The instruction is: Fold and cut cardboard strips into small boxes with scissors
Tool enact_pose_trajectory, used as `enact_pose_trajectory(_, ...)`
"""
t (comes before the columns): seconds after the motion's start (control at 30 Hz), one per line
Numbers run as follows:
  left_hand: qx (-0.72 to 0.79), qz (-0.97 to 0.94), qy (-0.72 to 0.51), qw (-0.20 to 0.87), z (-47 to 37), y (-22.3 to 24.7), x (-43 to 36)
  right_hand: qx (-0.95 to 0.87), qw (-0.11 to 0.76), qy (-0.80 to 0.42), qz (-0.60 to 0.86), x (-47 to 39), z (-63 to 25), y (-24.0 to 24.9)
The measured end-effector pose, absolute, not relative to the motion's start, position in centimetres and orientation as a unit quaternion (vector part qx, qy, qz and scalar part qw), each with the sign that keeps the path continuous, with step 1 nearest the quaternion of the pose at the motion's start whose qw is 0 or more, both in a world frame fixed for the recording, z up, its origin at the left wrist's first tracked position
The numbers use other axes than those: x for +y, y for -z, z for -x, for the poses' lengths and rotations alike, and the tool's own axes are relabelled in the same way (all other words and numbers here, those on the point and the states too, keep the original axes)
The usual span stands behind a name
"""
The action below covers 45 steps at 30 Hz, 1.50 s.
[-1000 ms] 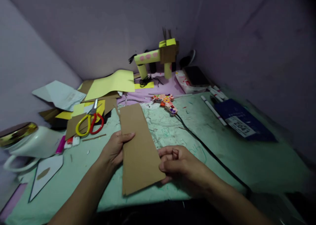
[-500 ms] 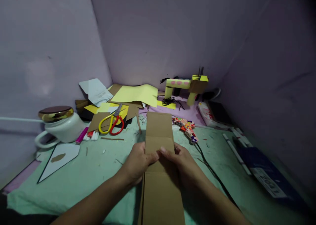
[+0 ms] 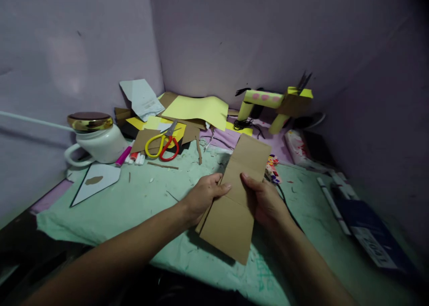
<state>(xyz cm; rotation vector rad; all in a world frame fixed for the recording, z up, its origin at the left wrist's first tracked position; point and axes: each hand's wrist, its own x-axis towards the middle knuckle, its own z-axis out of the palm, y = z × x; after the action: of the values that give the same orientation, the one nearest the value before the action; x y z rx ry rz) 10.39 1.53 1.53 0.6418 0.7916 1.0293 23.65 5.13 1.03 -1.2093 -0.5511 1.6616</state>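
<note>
1 "2041" label [image 3: 374, 248], held cardboard [image 3: 233, 216]

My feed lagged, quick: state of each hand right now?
Left hand: closed, holding the brown cardboard at its left edge.
Right hand: closed, holding the same cardboard at its right edge.

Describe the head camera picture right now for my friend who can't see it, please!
The left hand and right hand hold a creased piece of brown cardboard above a green cloth. Beyond the hands are yellow-and-red-handled scissors on paper and cardboard scraps, and a spotted yellow animal figure. A white mug stands at the picture's left.
</note>
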Motion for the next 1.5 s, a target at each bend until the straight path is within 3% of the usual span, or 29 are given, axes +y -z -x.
enact_pose_trajectory(0.47,0.366,-0.369,-0.449,0.727,-10.58,-1.10,1.25,-0.266,0.517,-0.633,0.511,5.08,-24.19,-0.12)
enact_pose_trajectory(1.03,0.405,-0.405,-0.448,0.687,-10.62,-1.09,1.03,-0.300,0.515,-0.664,0.451,4.73,-24.12,-0.83)
enact_pose_trajectory(1.5,0.392,-0.347,-0.433,0.734,-10.58,-1.05,1.09,-0.299,0.540,-0.626,0.477,5.15,-24.62,-0.63)
